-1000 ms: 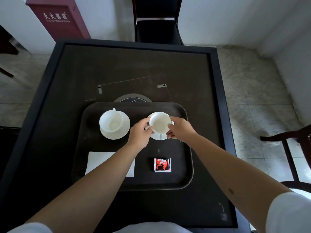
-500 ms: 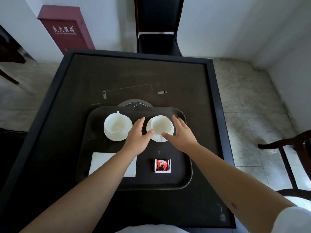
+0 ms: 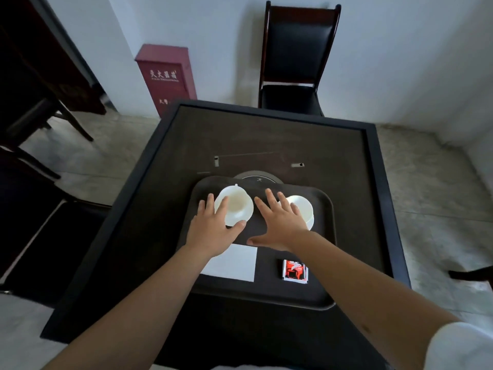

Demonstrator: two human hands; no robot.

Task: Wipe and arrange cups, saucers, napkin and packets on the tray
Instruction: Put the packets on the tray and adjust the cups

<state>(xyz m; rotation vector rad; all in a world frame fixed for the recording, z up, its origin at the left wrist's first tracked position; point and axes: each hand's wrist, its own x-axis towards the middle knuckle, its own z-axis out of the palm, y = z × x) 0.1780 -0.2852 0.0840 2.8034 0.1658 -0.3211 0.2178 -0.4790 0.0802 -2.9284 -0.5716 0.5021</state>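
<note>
From the head camera I see my left hand (image 3: 216, 231) spread flat, fingers straight, over the near edge of the left cup (image 3: 236, 202) and its saucer (image 3: 246, 217), holding nothing. My right hand (image 3: 280, 222) is equally open, the right cup (image 3: 300, 206) just past its outer fingers. The napkin (image 3: 234, 263) lies nearer me between both wrists, the red packet (image 3: 294, 271) beside my right forearm, all on the tray (image 3: 324, 263).

Illumination dim and cool. White cups (image 3: 234, 205) slightly overexposed. Dark tabletop (image 3: 266, 140) loses detail. Wide-angle distortion bends frame edges; lower corners show motion blur.
</note>
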